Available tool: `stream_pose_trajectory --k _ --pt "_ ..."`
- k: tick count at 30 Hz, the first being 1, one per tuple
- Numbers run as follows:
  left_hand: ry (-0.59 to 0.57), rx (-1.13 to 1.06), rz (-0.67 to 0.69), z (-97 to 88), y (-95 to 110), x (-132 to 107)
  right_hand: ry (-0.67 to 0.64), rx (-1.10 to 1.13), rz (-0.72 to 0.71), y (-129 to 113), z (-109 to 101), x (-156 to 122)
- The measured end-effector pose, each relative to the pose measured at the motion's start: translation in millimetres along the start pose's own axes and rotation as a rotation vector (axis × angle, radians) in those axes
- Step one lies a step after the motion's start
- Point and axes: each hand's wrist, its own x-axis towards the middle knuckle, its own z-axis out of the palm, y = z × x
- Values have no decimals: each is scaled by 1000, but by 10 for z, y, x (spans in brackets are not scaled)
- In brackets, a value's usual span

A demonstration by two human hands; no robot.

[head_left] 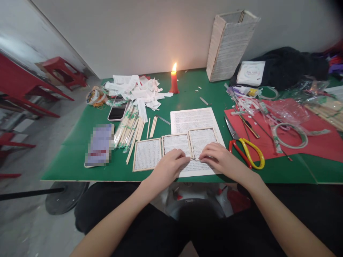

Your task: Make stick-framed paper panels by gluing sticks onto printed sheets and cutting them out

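Three small frames of thin wooden sticks lie in a row on the table. The left frame [147,155] stands apart from my hands. My left hand [173,163] is closed, its fingertips pinching the lower right corner of the middle frame [175,142]. My right hand [219,157] is closed too, fingertips on the lower edge of the right frame [203,137], beside the meeting corners. Dark marks show along the sticks of these two frames. Beneath them lies a printed sheet [191,119]. My fingers hide part of the lower edges.
A lit red candle [174,84] stands behind. To the left are paper strips [139,89], bundled chopsticks [127,126] and a phone [99,145]. Scissors [248,151], red paper [286,117] and a tape roll [289,135] lie right; a tall paper-covered box [229,46] stands at the back.
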Motion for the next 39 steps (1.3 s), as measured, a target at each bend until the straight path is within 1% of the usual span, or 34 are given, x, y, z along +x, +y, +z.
stream_pose_trajectory --k 9,18,28,39 --pt "-10 19 -4 -2 6 5 9 -11 2 -1 5 -10" --pt "11 24 5 0 4 0 12 -2 -6 22 15 -13" --pt "-1 17 -14 -5 8 7 22 11 -1 24 17 -12" --pt "4 11 -12 -5 14 8 17 29 30 20 19 -16"
